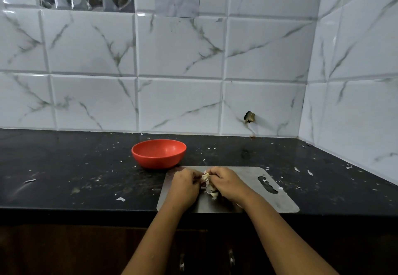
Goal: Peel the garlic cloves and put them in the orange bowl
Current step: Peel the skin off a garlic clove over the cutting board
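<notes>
My left hand (185, 185) and my right hand (226, 181) meet over a steel cutting board (247, 179). Between their curled fingers they pinch a garlic clove (205, 176) with papery skin. Below the hands, more garlic pieces and skins (212, 192) lie on the board. The orange bowl (159, 153) stands on the black counter just behind and left of the board; from this angle I see nothing inside it.
Bits of garlic skin (120, 198) are scattered over the black counter (64, 177). Tiled walls rise at the back and at the right corner. The board has a handle slot (267, 185) at its right end. The counter's front edge runs just below the board.
</notes>
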{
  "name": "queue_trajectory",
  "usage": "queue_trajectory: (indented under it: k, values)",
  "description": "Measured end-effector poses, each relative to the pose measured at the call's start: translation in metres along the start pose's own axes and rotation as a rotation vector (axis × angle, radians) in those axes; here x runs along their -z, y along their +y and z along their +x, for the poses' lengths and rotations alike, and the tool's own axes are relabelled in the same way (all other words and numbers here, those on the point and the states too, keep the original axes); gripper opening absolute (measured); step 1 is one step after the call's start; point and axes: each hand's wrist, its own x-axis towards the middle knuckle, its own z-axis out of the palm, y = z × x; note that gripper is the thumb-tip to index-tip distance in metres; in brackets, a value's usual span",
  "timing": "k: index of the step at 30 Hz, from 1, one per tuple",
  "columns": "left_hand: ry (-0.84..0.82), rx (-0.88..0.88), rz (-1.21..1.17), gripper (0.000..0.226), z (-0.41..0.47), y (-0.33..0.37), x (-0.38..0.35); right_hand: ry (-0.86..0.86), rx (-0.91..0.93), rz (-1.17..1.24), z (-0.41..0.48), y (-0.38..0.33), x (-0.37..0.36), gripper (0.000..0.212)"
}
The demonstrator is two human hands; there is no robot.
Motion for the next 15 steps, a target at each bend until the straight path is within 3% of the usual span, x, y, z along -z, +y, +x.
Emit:
queue_trajectory:
  k: [7,15]
  values:
    - [0.003,-0.004,0.025,0.02,0.0,-0.001,-0.002,0.003,0.002,-0.062,0.002,0.002,0.001,0.025]
    - [0.046,-0.092,-0.111,0.02,-0.005,0.006,0.006,0.08,0.04,0.099,-0.003,0.009,-0.003,0.012]
